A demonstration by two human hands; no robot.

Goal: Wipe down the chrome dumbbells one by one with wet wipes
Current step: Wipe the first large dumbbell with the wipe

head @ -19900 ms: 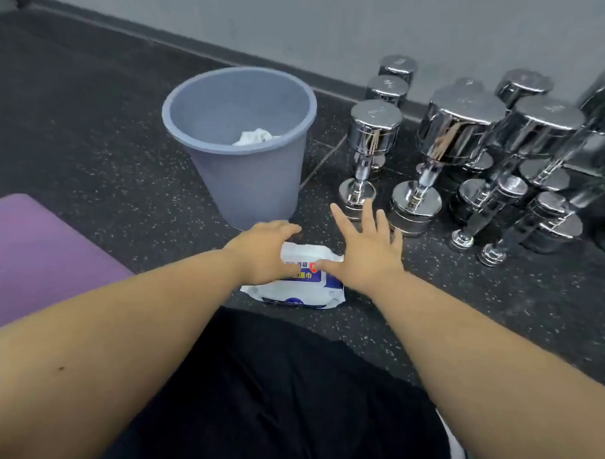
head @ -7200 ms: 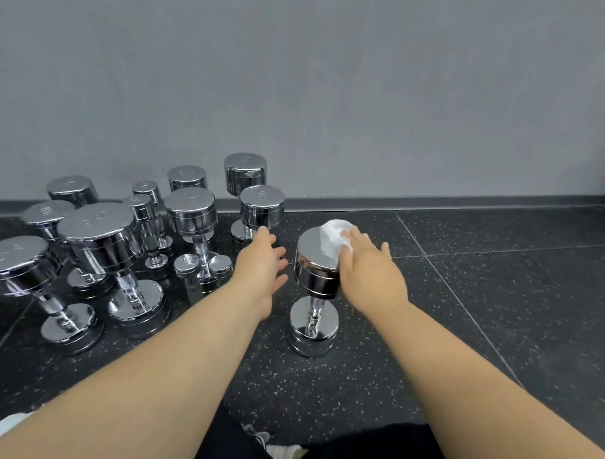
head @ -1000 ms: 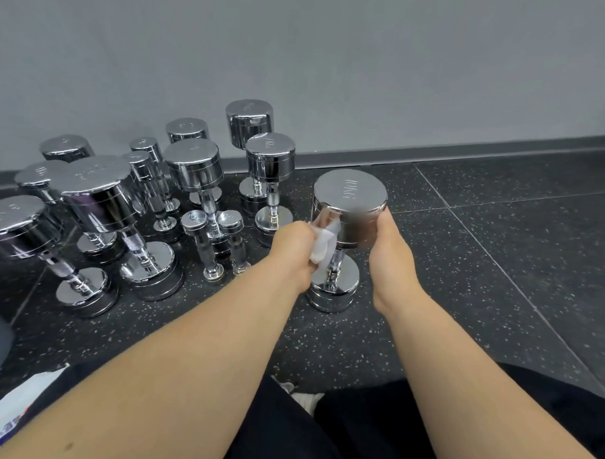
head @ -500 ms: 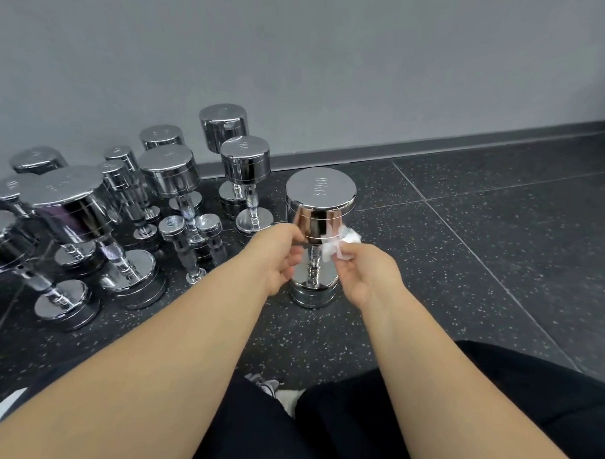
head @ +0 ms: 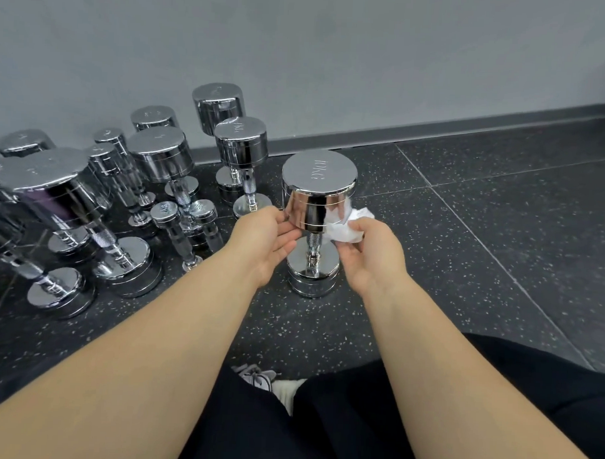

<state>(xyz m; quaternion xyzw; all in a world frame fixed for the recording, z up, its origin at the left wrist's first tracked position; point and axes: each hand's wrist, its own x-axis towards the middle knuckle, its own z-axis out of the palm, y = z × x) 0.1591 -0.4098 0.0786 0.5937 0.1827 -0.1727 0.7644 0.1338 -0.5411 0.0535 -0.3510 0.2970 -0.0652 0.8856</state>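
**Wipe at the upper head of one standing dumbbell**

- Far left, against the grey wall [head: 334,52]: a cluster of other dumbbells [head: 89,201]. All are chrome and of mixed sizes; most stand on end and some lean. They crowd together on the dark speckled floor [head: 499,256].
- Left hand [head: 266,241]: palm turned inward, fingers loose and nearly straight. The fingertips touch the lower left edge of the top head. It grips nothing.
- Centre: the upright dumbbell [head: 318,192] stands on its lower head, just right of the cluster and apart from it. "10KG" is engraved on the top face. The knurled handle shows between the two hands.
- Wet wipe [head: 342,225]: white and crumpled, pressed to the right side of the upper head at its lower rim.
- Right hand [head: 372,257]: fingers and thumb curled, pinching the wipe against the chrome.
- Bottom of view: black trousers [head: 321,432], with a grey shoe [head: 258,377] showing between the forearms.
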